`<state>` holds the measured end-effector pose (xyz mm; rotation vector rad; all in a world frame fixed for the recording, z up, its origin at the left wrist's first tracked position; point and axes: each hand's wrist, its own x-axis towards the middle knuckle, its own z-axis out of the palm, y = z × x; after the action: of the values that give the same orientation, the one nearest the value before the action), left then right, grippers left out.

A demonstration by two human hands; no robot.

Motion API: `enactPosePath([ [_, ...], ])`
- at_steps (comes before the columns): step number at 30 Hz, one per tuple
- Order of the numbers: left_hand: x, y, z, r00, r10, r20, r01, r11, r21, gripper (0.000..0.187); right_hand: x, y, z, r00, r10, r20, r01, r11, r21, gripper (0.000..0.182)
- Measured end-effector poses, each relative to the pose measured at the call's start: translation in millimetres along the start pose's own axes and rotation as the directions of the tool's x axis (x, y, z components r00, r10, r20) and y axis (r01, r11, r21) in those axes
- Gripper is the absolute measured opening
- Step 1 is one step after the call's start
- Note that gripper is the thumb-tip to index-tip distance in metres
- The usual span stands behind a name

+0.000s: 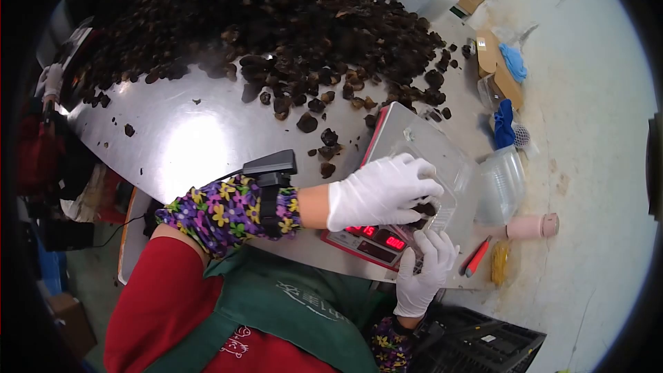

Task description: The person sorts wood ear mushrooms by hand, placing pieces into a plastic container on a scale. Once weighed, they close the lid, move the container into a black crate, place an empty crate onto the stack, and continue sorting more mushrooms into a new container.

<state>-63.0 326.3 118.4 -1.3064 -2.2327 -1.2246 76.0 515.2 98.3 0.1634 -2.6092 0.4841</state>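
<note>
My left hand (387, 191), in a white glove, reaches across a red-and-silver digital scale (394, 135). Its fingers curl round a dark brown mushroom-like piece (426, 208), partly hidden by the glove. Beneath it, a clear plastic container (449, 200) lies on the scale's plate. My right hand (428, 271), gloved too, is at the container's near edge with thumb and fingers bent around it; the exact grip is partly hidden. Red digits glow on the scale's display (387, 238) between the hands.
A big heap of dark pieces (276, 21) covers the far side of the metal table (152, 141). To the right are stacked clear containers (502, 183), a pink bottle (532, 226), a red cutter (478, 257) and yellow bands (500, 262). Another person's gloved hand (52, 79) shows at far left.
</note>
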Motion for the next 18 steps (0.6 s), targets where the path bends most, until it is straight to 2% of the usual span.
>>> enactPosePath([
  [1, -2, -2, -4, 0.996, 0.033, -0.086, -0.038, 0.998, -0.057, 0.037, -1, 2, -1, 1.0, -0.015, -0.011, 0.015, 1.0, -0.001, 0.037],
  [3, -10, -13, -22, 0.98, -0.007, -0.198, 0.002, 1.0, -0.022, 0.036, -5, 6, -3, 1.0, -0.012, -0.026, 0.011, 1.0, -0.008, 0.037],
  [5, -26, -46, -30, 0.956, -0.196, -0.219, 0.211, 0.976, 0.047, 0.037, -5, 9, -4, 0.998, -0.014, -0.068, 0.013, 1.0, -0.01, 0.036],
  [7, -47, -83, -31, 0.95, -0.296, -0.1, 0.312, 0.916, 0.253, 0.046, -5, 13, -5, 0.996, 0.005, -0.087, -0.006, 1.0, -0.02, 0.035],
  [9, -78, -120, -15, 0.977, -0.21, -0.027, 0.204, 0.898, 0.389, 0.053, -4, 16, -4, 0.994, -0.012, -0.105, 0.013, 1.0, 0.013, 0.036],
  [11, -93, -121, -16, 0.962, -0.235, 0.14, 0.168, 0.912, 0.374, 0.062, -4, 18, -5, 0.993, 0.001, -0.114, -0.002, 1.0, -0.006, 0.036],
  [12, -98, -116, -16, 0.976, -0.164, 0.146, 0.088, 0.901, 0.425, 0.056, -4, 19, -5, 0.994, 0.0, -0.113, 0.0, 1.0, -0.001, 0.036],
  [13, -100, -112, -19, 0.976, -0.151, 0.157, 0.073, 0.906, 0.418, 0.056, -4, 20, -5, 0.994, -0.003, -0.112, 0.004, 1.0, 0.005, 0.037],
  [15, -104, -105, -21, 0.906, -0.278, 0.32, 0.156, 0.92, 0.358, 0.047, -4, 20, -6, 0.994, 0.009, -0.107, -0.009, 1.0, 0.003, 0.038],
  [16, -111, -102, -16, 0.944, -0.225, 0.241, 0.14, 0.936, 0.323, 0.031, -4, 20, -5, 0.995, -0.009, -0.097, 0.01, 1.0, 0.014, 0.038],
  [18, -118, -105, -12, 0.943, -0.243, 0.226, 0.164, 0.933, 0.32, 0.025, -2, 17, -2, 0.996, -0.04, -0.081, 0.043, 0.999, 0.03, 0.038],
])
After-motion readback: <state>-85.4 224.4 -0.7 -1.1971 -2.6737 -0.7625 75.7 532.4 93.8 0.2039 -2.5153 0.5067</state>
